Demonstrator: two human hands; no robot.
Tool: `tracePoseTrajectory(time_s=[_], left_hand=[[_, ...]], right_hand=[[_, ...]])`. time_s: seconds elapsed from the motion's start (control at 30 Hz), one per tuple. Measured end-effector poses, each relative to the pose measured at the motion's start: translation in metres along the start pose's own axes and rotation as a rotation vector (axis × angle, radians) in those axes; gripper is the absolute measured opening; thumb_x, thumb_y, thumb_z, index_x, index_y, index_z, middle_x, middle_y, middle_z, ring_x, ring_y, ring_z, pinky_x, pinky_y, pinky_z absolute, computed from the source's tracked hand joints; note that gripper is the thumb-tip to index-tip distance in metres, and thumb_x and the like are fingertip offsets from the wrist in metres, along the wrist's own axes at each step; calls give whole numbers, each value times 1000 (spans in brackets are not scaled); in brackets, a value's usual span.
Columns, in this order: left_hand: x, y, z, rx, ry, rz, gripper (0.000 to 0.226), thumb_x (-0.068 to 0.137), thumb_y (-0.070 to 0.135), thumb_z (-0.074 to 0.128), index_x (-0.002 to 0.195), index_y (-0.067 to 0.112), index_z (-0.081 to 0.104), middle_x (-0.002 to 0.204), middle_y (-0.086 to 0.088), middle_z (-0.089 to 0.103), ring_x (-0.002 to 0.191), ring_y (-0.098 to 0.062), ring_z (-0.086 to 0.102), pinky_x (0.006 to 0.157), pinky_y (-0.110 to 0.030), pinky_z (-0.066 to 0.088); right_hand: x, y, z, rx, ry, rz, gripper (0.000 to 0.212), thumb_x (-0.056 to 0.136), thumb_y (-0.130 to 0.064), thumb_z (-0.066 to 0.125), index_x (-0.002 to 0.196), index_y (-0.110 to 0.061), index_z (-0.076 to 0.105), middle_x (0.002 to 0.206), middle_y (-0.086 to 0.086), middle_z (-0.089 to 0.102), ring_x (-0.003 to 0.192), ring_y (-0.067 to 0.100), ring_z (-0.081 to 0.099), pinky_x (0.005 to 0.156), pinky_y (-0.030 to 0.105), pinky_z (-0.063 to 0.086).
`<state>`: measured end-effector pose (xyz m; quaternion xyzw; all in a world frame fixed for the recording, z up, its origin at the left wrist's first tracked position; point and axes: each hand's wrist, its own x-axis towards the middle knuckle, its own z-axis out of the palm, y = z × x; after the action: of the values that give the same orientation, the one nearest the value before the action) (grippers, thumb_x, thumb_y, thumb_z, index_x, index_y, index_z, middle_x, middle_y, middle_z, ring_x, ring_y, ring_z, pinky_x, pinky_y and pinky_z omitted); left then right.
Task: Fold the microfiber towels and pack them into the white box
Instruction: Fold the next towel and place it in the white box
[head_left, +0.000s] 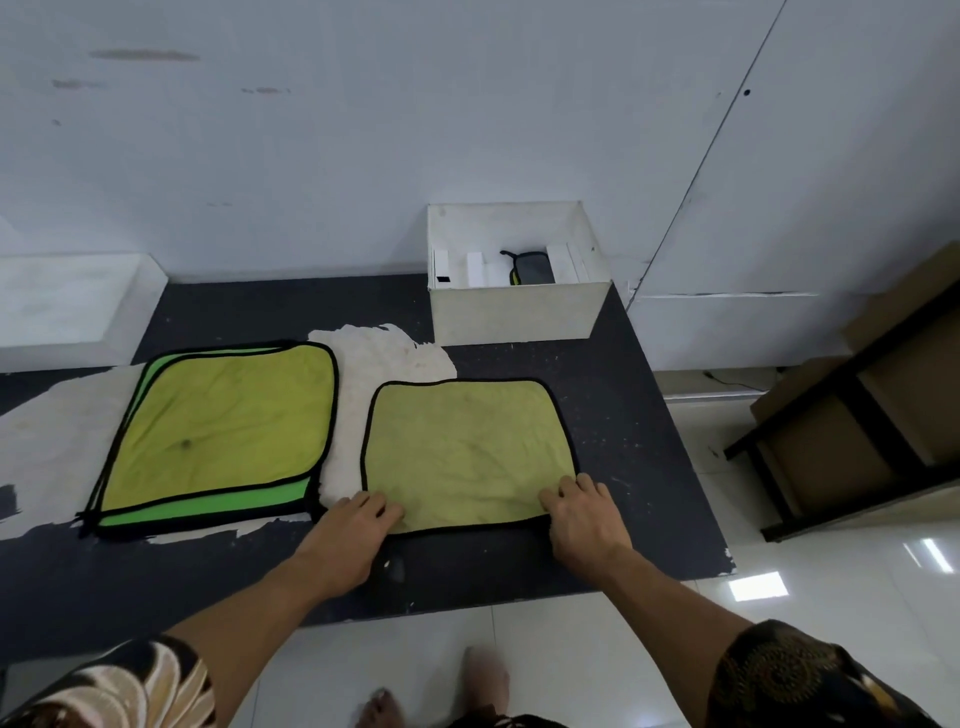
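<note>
Hands first: my left hand (353, 519) lies on the near left corner of the yellow-green towel (467, 457), my right hand (576, 509) on its near right corner. Fingers are bent over the hem, thumbs hidden, so I cannot tell whether either one pinches the cloth. That towel lies spread flat on the dark desk (623, 415). A stack of towels (218, 436) sits just to its left. The white box (519, 306) stands open at the desk's far edge, with a grey towel (532, 267) inside.
</note>
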<state>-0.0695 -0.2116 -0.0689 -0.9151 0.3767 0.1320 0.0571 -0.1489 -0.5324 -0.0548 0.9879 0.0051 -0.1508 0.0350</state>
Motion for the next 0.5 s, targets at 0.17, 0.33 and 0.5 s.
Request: tracePoseTrajectory(time_s=[0.17,0.33,0.5], left_hand=[[-3,-3,-2,14,-10,26,37,86,30,59,122,23,52,115,1,57,101,-21,52,85,-36,42],[-10,2,-9,141,-61,49,37,84,22,56,121,21,48,116,0,57,103,-24,49,87,-37,36],[-18,7,-7,159,-54,48,44,74,14,62,116,18,50,111,-3,57,100,-26,51,86,-38,37]], right_hand=[[-7,-8,-2,-2,-5,72,27,96,-24,46,123,-22,53,119,7,56,109,26,49,96,40,40],[-14,-17,-2,-7,-29,148,31,87,-17,55,118,-20,54,115,6,57,104,26,53,93,38,42],[-22,-25,7,50,25,228,30,84,-18,59,114,-19,55,113,3,59,102,24,55,91,37,44]])
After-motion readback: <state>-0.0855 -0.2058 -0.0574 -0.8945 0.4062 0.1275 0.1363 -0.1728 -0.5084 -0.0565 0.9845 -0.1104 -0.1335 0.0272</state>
